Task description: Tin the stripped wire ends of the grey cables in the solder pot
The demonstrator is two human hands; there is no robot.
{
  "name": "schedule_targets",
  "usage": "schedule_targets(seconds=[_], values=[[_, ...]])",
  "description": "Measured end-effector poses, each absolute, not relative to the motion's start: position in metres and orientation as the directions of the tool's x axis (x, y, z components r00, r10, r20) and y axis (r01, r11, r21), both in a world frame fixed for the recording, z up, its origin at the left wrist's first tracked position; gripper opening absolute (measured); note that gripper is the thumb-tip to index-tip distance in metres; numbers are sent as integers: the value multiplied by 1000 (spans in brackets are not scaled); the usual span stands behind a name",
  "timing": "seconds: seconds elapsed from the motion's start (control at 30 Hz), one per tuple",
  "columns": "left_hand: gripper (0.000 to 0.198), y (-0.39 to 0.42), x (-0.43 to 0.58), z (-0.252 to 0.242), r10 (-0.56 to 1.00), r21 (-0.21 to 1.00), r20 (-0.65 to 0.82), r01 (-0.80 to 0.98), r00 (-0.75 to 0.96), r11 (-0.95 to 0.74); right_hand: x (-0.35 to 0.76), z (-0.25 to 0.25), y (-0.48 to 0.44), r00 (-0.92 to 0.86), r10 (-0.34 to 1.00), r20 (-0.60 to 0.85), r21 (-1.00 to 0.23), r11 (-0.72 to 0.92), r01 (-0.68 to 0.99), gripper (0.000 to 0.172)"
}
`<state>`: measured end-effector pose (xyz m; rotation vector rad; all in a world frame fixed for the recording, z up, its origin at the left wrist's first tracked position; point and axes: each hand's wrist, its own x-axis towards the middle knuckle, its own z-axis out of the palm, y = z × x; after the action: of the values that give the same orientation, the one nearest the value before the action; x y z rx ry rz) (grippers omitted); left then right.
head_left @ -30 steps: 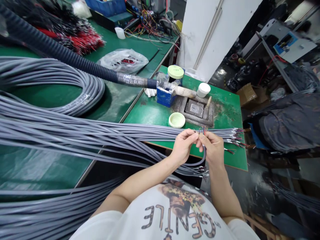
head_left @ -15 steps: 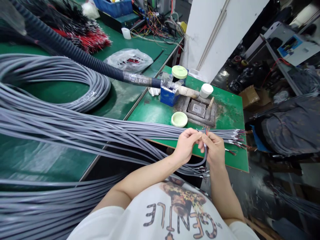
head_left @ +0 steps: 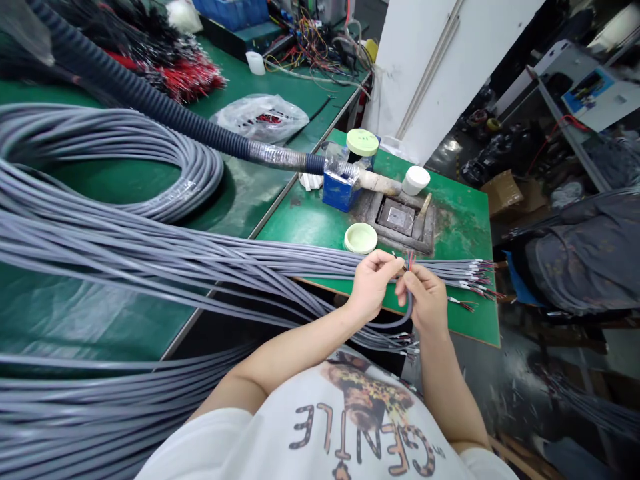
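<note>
As the head camera looked down, the left hand pinched tight on coloured wires fanning from a grey cable, the right hand closed round its sheath (right above the green workbench edge).

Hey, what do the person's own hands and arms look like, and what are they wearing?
The left hand and right hand are bare, with no gloves. The arms are uncovered below a white short-sleeved T-shirt, which carries a spotted animal graphic and dark lettering.
</note>
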<state>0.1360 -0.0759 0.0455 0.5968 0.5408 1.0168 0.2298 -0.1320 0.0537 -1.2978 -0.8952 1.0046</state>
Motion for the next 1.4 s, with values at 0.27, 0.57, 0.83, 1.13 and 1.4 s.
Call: schedule_targets(seconds=[0.27, 0.57, 0.83, 1.13, 1.4], values=[[6, -72, 123, 28, 879, 884, 426, -305, 215, -354, 223, 42, -139, 404, 908, -109, -959, 11, -282, 31], [28, -76, 130, 17, 893, 855, 111, -500, 436, 137, 225, 45, -149, 329, 932, -151, -929, -20, -369, 43], [21, -76, 120, 22, 756, 883, 99, -408, 647, 234, 250, 50, -158, 336, 942, -9, -1000, -12, 7, 25], [15, -89, 115, 23, 737, 933, 277, -355, 617, -53, 250, 90, -151, 266, 915, 305, -869, 153, 470, 5], [12, -91, 109, 27, 712, 923, 310, -378, 630, -68, 238, 76, -138, 480, 872, 91, -979, 166, -117, 15]])
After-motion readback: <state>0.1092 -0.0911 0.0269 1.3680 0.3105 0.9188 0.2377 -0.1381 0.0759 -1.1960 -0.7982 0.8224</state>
